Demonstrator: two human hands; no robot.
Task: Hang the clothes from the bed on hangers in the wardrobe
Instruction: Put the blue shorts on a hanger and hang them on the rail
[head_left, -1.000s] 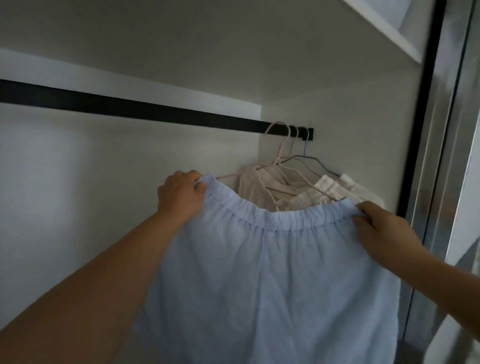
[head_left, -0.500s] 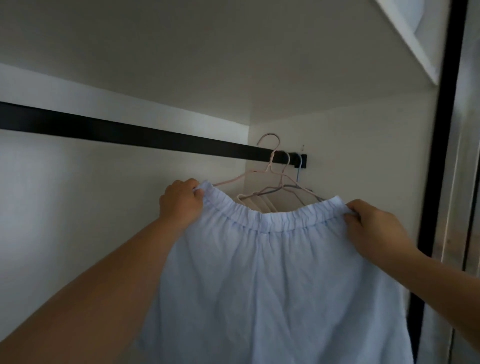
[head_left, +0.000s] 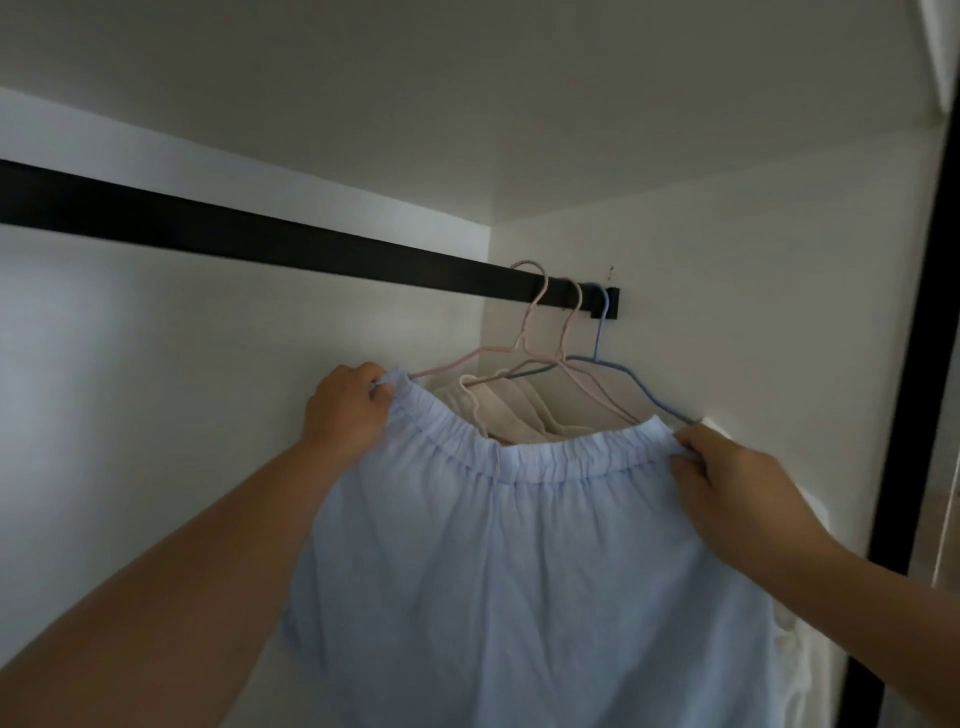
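1. The wardrobe (head_left: 156, 415) fills the view: pale back and side walls and a shelf overhead, so everything here happens at hanging height.
2. The pale blue garment (head_left: 519, 571), the task's thing, hangs inside the wardrobe opening just below the rail, spread flat by its elastic waistband. It looks to be stretched wide so that a hanger can take it, though I cannot tell whether a hanger is already in it.
3. The black rail (head_left: 260, 236) runs from the left to a bracket on the right wall; it is where the hooks sit.
4. The left hand (head_left: 345, 410) is clamped on the left end of the waistband, fingers curled over the gathered cloth.
5. The right hand (head_left: 727, 483) grips the right end, well apart from the left, which keeps the band taut and level.
6. A cream garment (head_left: 514, 415) already hangs behind the waistband, pushed toward the right wall.
7. Two pink hangers (head_left: 540, 312) hook over the rail near the bracket.
8. A blue hanger (head_left: 600, 332) hooks closest to the bracket; its right arm slopes down to just beside the right hand's fingers.
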